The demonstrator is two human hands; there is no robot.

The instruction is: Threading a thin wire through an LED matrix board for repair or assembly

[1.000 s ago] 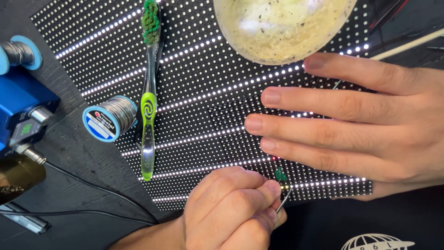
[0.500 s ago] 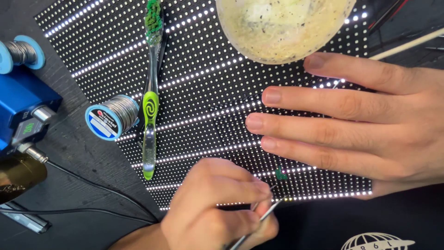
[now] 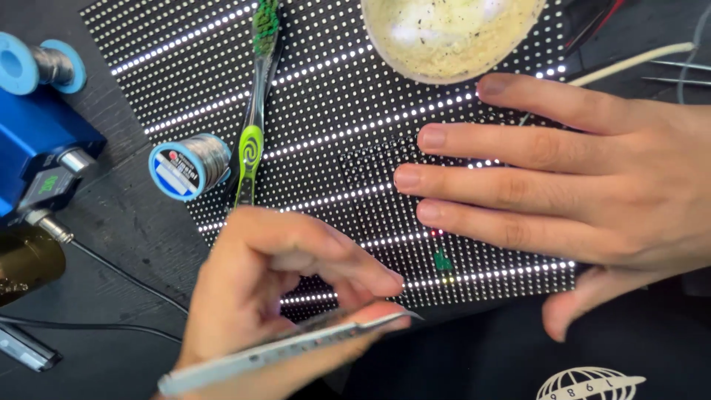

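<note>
Nearest you: your left hand point(image 3: 281, 296) pinches a pair of slim silver metal tweezers point(image 3: 296, 344), fingers closed round the shaft. The tips point right and sit at the near edge of the black LED matrix panel point(image 3: 311, 111), just short of it.

Just beyond the tips, a small green spot point(image 3: 442, 261) with a red dot close by shows among the white rows; I cannot tell whether it is a loose part or lit pixels. The tweezers are not yet on it, so by my reading the pick or placement there is not yet made.

Your right hand point(image 3: 578, 192) lies flat and spread on the right of the panel, holding nothing, pressing it to the bench point(image 3: 111, 244).

Far side:
- green toothbrush point(image 3: 255, 111)
- blue solder spool point(image 3: 189, 167)
- pale round bowl point(image 3: 452, 30)

All three lie untouched.
</note>
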